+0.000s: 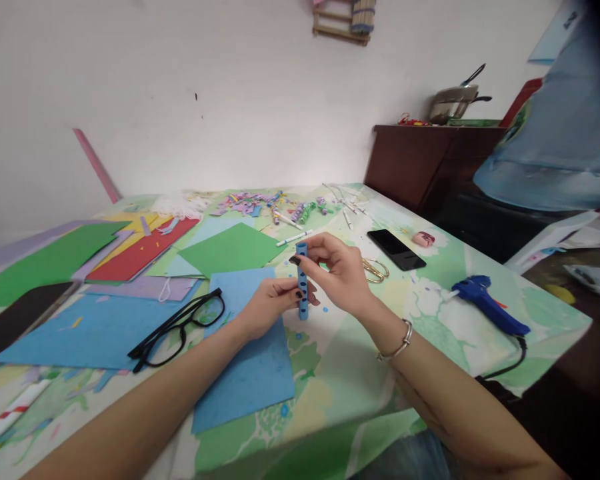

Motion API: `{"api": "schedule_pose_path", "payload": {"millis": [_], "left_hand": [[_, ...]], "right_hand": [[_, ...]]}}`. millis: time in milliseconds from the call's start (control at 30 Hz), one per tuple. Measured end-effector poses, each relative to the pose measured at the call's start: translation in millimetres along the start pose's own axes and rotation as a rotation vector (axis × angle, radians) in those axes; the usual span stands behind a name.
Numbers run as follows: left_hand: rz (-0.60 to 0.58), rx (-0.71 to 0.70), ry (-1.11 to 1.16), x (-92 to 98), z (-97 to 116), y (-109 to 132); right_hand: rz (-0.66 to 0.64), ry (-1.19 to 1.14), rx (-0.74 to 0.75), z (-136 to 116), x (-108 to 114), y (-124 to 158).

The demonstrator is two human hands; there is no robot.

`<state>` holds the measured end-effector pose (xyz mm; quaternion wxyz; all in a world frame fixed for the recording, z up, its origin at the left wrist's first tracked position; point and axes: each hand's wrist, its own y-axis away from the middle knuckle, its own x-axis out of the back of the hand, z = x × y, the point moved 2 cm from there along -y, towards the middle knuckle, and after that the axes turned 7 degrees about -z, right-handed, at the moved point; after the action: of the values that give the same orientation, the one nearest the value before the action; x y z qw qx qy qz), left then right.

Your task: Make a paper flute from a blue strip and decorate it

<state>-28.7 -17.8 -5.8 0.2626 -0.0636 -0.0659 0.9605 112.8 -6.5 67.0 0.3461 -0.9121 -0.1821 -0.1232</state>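
A slim blue rolled tube (pixel 303 311) with dark spots or holes along its side stands upright between my hands. My left hand (pixel 275 303) grips its lower half between thumb and fingers. Near the top end, my right hand (pixel 337 270) pinches it, thumb on the near side. Under my left wrist lies a blue sheet (pixel 253 383). Small blue dots (pixel 299 336) are scattered on the tablecloth around the tube. Gold-handled scissors (pixel 377 269) lie just behind my right hand, their blades hidden by it.
Black glasses (pixel 180 327) and coloured sheets (pixel 233 250) cover the left side. Paper scraps (pixel 245 203), spiral pieces (pixel 305 212) and white pens (pixel 293 238) lie farther back. To the right are a phone (pixel 396 249), a small red-and-pink item (pixel 423 239) and a corded blue glue gun (pixel 490 305).
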Motion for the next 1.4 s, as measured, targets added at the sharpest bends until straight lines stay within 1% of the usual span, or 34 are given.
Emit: {"api": "schedule_pose_path", "payload": {"millis": [133, 200, 667, 867, 1000, 1167, 1267, 1400], "left_hand": [[0.031, 0.004, 0.013, -1.8, 1.8, 0.2], [0.044, 0.003, 0.013, -2.4, 1.8, 0.5], [0.106, -0.009, -0.004, -10.7, 9.5, 1.8], [0.091, -0.004, 0.008, -8.9, 5.7, 0.4], [0.080, -0.003, 0.034, -6.8, 2.0, 0.5], [0.097, -0.013, 0.081, -7.0, 1.9, 0.6], [0.103, -0.014, 0.111, -7.4, 1.7, -0.1], [0.108, -0.003, 0.152, -7.6, 2.4, -0.9]], "right_hand": [[-0.008, -0.121, -0.073, 1.4, 0.3, -1.9], [-0.017, -0.143, -0.098, 1.8, 0.4, -1.7], [0.005, 0.073, 0.002, -2.7, 2.2, 1.7], [-0.025, 0.117, -0.040, 1.3, 2.6, 1.8], [-0.028, 0.134, -0.030, 0.6, 3.6, 0.5], [-0.092, 0.188, -0.046, -0.8, 3.6, -1.1], [-0.079, 0.186, -0.063, 2.1, 3.2, -1.5], [-0.058, 0.118, -0.093, 8.3, 1.6, -2.0]]}}
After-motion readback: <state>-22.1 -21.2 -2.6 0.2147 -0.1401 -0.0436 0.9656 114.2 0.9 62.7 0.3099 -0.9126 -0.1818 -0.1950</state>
